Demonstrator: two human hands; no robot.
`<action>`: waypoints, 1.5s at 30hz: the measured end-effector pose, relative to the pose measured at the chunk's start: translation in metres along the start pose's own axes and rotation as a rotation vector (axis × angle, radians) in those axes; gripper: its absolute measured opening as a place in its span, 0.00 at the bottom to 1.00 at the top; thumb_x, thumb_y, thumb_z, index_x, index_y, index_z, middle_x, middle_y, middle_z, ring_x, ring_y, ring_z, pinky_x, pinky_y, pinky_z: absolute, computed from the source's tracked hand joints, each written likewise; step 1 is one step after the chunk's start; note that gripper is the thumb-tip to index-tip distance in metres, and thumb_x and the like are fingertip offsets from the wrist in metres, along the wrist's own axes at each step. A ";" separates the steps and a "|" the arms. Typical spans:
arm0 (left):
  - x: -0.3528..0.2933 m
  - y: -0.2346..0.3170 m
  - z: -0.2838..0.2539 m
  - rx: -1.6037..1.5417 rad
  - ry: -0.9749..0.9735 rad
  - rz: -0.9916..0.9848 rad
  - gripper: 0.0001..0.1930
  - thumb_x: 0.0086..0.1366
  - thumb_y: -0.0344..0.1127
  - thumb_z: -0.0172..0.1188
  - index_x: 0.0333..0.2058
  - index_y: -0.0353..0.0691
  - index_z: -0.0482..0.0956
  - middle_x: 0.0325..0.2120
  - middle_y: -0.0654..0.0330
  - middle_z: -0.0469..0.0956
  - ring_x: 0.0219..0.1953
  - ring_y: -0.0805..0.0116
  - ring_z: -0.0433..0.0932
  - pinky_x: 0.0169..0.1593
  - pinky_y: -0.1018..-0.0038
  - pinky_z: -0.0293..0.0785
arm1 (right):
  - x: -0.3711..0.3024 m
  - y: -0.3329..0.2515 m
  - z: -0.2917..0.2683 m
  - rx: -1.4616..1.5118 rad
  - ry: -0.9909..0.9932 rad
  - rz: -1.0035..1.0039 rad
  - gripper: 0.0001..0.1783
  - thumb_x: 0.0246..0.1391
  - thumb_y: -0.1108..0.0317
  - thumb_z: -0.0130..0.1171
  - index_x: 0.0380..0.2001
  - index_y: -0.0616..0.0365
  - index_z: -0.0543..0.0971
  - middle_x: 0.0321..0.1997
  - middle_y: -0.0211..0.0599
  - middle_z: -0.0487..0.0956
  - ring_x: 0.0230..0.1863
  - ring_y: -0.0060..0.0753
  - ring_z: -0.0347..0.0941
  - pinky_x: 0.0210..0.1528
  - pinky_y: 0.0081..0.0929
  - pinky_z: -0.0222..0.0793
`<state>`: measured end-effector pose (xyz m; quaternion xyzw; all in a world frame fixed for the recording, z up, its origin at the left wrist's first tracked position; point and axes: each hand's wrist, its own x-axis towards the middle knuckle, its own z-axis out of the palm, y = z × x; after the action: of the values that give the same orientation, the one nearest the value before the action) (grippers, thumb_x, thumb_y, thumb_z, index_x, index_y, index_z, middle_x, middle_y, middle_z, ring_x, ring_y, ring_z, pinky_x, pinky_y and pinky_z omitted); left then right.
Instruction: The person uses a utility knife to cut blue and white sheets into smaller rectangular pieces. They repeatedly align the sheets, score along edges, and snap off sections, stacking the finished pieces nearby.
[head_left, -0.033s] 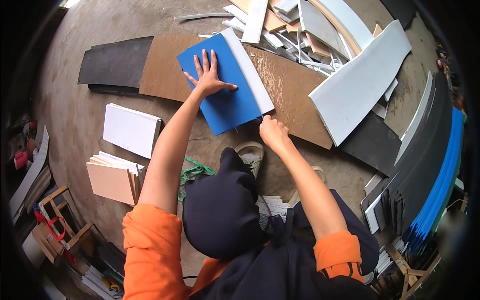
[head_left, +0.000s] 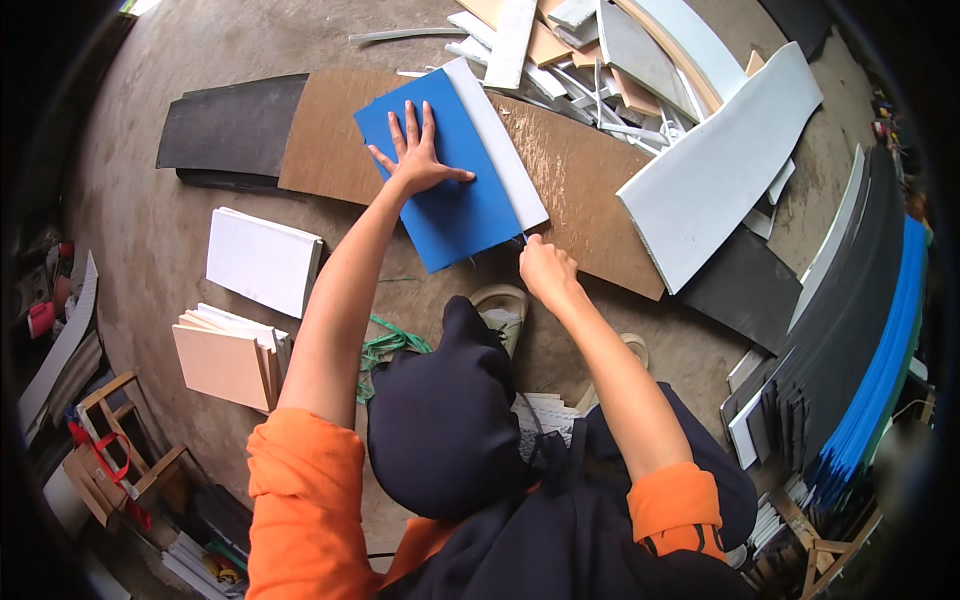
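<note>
One blue sheet point(head_left: 465, 212) lies pressed under the left hand point(head_left: 418, 160), on top of the brown board point(head_left: 580, 180).
Left hand is spread flat, gripping nothing; right hand point(head_left: 549, 265) is clenched on a slim tool point(head_left: 526, 238), mostly hidden, at the sheet's near corner. Progress (judged): sheet laid and steadied; the white strip point(head_left: 499, 145) along its right long edge, between the hands' sides, looks whole, and any parting is too fine to tell. Long axis runs obliquely: far end beyond the left fingertips, near end pointing back and rightward, just beside the right hand. Outward: offcut pile point(head_left: 610, 90) ahead and right of the left hand; white stack point(head_left: 260, 258) and tan stack point(head_left: 222, 360) behind and left of it, apart.
</note>
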<state>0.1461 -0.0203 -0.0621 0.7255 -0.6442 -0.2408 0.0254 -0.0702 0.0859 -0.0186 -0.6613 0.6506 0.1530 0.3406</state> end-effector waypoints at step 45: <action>-0.043 0.119 -0.224 -0.286 0.532 0.622 0.34 0.56 0.56 0.52 0.57 0.45 0.55 0.52 0.53 0.65 0.56 0.59 0.61 0.58 0.42 0.38 | -0.089 0.036 -0.191 1.087 0.798 -0.554 0.16 0.44 0.67 0.64 0.29 0.57 0.66 0.29 0.27 0.67 0.33 0.19 0.63 0.41 0.17 0.60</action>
<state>0.1193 -0.0605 0.1906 0.5229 -0.7633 -0.1131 0.3622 -0.1605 0.0320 0.1676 -0.5445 0.5182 -0.5362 0.3840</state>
